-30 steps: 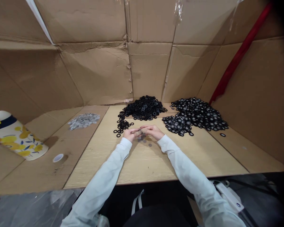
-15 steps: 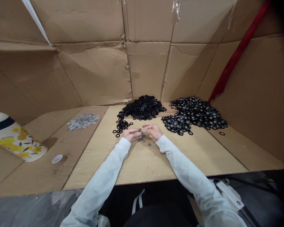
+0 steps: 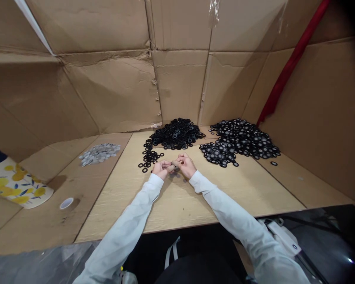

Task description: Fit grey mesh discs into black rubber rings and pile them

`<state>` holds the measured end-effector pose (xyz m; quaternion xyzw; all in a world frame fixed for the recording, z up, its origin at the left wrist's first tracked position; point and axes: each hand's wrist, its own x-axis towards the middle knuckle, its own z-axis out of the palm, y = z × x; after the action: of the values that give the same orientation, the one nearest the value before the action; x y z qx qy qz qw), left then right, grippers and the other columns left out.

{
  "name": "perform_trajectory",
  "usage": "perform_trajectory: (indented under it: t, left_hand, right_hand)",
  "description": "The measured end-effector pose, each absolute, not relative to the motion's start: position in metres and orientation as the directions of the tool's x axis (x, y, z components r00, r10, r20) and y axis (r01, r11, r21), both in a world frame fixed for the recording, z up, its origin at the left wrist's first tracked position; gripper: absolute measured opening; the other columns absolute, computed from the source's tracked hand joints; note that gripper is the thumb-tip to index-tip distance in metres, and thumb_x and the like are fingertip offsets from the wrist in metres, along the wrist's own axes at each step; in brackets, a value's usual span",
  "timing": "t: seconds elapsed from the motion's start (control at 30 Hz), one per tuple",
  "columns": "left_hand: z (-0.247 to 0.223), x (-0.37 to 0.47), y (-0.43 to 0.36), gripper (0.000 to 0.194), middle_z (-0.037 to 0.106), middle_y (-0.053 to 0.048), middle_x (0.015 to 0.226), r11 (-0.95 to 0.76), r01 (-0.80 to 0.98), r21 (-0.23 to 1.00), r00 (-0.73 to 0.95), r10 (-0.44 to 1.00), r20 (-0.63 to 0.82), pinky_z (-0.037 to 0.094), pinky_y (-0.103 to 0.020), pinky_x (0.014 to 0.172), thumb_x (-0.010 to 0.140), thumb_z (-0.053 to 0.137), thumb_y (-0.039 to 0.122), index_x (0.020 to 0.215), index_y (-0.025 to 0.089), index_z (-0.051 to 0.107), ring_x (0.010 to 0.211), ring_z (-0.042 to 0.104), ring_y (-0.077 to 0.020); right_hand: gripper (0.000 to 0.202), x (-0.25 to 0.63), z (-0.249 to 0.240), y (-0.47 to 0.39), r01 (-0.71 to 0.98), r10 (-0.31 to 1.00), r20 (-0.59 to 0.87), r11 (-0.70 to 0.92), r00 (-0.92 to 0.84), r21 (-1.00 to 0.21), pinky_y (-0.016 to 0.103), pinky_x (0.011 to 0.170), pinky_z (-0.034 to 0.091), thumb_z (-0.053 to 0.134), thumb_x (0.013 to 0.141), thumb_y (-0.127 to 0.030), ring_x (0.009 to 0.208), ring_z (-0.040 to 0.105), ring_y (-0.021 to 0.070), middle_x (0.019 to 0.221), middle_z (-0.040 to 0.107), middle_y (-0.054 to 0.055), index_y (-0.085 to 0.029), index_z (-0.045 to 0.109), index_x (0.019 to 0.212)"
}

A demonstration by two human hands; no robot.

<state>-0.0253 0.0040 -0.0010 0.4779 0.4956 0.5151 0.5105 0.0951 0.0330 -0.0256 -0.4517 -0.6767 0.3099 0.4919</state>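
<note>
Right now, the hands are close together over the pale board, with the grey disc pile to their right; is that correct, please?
Wrong side: the head view shows the grey disc pile left of the left hand and right hand; the rest stands.

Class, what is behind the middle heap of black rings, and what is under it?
Behind the heap of black rings stands a cardboard wall. Pale board shows along the heap's front edge; whatever lies beneath its middle is covered.
</note>
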Motion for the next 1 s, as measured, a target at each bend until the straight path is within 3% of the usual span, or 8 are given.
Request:
perform_trajectory:
  t: [0.3, 0.57, 0.83, 1.0]
  left_hand:
    - [0.004, -0.034, 0.005, 0.023, 0.060, -0.004, 0.054, -0.088, -0.026, 0.996, -0.019, 0.996, 0.088, 0.046, -0.031, 0.058, 0.041, 0.069, 0.021, 0.059, 0.010, 0.058, 0.052, 0.056, -0.0148]
    - [0.014, -0.039, 0.002, 0.025, 0.065, -0.007, 0.068, -0.160, -0.004, 0.987, 0.033, 0.986, 0.161, 0.046, -0.034, 0.071, 0.043, 0.070, 0.022, 0.064, 0.010, 0.065, 0.067, 0.060, -0.0197]
    - [0.019, -0.040, 0.000, 0.043, 0.066, -0.009, 0.069, 0.002, -0.064, 0.998, 0.181, 0.983, 0.009, 0.044, -0.037, 0.075, 0.032, 0.074, 0.018, 0.073, 0.008, 0.065, 0.068, 0.060, -0.0213]
    - [0.014, -0.037, -0.003, 0.035, 0.065, -0.006, 0.059, 0.028, -0.054, 0.998, 0.141, 0.990, -0.020, 0.047, -0.036, 0.067, 0.036, 0.073, 0.022, 0.067, 0.008, 0.065, 0.056, 0.060, -0.0188]
  right_hand:
    - [0.010, 0.104, -0.007, 0.025, 0.371, 0.873, 0.422, 0.486, -0.243, -0.791, 0.026, 0.070, 0.036, 0.054, 0.065, -0.024, 0.075, 0.042, 0.0125, 0.075, 0.040, 0.001, -0.016, 0.055, 0.058]
    - [0.011, 0.109, 0.002, 0.026, 0.294, 0.777, 0.531, 0.623, -0.339, -0.725, 0.028, 0.073, 0.034, 0.055, 0.065, -0.026, 0.075, 0.038, 0.0121, 0.073, 0.035, 0.000, -0.017, 0.056, 0.060]
    - [0.010, 0.113, -0.002, 0.024, 0.338, 0.793, 0.558, 0.609, -0.245, -0.717, 0.028, 0.072, 0.034, 0.057, 0.064, -0.027, 0.073, 0.037, 0.0123, 0.072, 0.032, 0.000, -0.017, 0.059, 0.061]
    - [0.011, 0.109, -0.007, 0.024, 0.346, 0.798, 0.550, 0.602, -0.246, -0.720, 0.029, 0.074, 0.034, 0.057, 0.065, -0.027, 0.075, 0.037, 0.0125, 0.073, 0.032, 0.000, -0.017, 0.059, 0.062]
